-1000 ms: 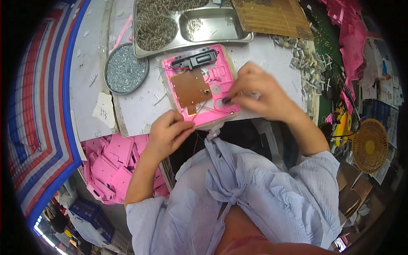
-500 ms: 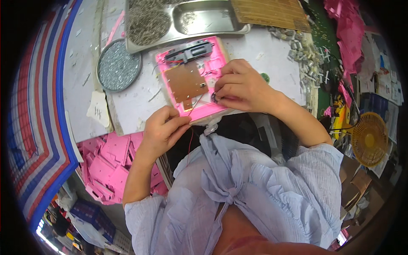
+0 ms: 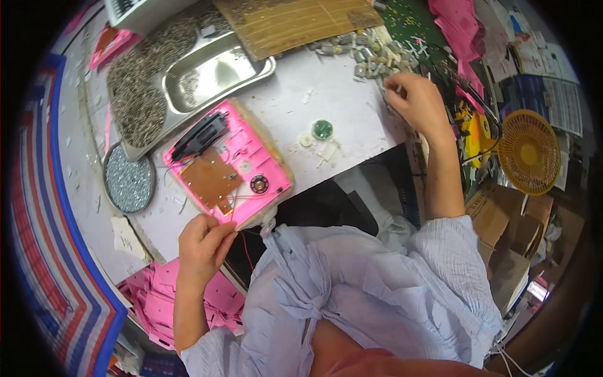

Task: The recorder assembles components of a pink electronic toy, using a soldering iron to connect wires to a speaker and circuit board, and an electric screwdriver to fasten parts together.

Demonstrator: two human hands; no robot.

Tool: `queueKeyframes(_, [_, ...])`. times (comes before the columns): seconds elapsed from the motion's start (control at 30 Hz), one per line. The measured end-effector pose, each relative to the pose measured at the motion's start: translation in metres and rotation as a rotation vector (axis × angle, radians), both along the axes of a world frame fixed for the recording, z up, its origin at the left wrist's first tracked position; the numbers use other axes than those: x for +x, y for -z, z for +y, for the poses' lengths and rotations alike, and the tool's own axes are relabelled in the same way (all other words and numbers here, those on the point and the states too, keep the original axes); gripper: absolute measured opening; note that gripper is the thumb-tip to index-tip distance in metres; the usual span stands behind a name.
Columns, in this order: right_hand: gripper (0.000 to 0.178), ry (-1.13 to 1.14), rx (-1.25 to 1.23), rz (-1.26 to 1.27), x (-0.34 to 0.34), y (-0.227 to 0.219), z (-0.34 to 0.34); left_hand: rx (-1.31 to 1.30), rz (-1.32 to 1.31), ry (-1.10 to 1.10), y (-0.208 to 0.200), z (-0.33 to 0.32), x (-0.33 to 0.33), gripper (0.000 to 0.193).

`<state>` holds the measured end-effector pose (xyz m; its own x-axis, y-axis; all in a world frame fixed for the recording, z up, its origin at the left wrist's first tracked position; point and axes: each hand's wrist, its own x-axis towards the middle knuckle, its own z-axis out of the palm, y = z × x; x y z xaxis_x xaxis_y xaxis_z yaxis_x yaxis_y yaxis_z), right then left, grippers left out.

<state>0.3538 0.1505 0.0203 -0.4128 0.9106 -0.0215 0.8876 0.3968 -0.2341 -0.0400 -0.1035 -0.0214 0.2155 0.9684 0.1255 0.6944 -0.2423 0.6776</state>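
Observation:
A pink plastic casing [image 3: 271, 166] lies on the table, holding a brown circuit board [image 3: 210, 179], a black slotted module [image 3: 200, 136] and a small round black speaker [image 3: 259, 183]. My left hand [image 3: 204, 245] is closed at its near corner, thumb and finger pinching the edge; a thin red wire hangs beside them. My right hand [image 3: 419, 107] is off to the right at the table's edge, beside a heap of small metal motors [image 3: 377, 56]. Its fingers are curled together, and whatever they may hold is hidden.
A steel tray [image 3: 217, 88] of small metal parts stands behind the casing, partly under a cardboard sheet [image 3: 301, 25]. To the left is a round dish [image 3: 129, 179] of tiny silvery pieces. A small green-filled cup [image 3: 322, 129] sits right of the casing. A yellow fan [image 3: 529, 152] stands far right.
My right hand has left the speaker in the casing and moved right to the motors. My left hand stays at the casing's corner. The view has shifted, so the table appears turned.

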Motion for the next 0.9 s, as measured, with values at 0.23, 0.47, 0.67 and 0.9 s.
queueKeyframes(0.23, [0.019, 0.223, -0.044, 0.192, 0.016, 0.005, -0.051, -0.069, 0.069, 0.016, -0.01, 0.005, 0.002, 0.026])
queueKeyframes(0.47, [0.022, -0.079, 0.298, 0.149, -0.013, 0.028, 0.003, -0.102, 0.087, 0.011, -0.016, 0.006, 0.004, 0.026])
queueKeyframes(0.67, [0.023, -0.216, 0.243, -0.133, -0.029, 0.053, 0.042, -0.089, 0.068, 0.004, -0.018, 0.009, 0.005, 0.022])
queueKeyframes(0.9, [0.028, -0.206, 0.046, -0.03, -0.065, 0.032, 0.013, -0.066, 0.134, 0.085, -0.02, 0.01, -0.001, 0.022])
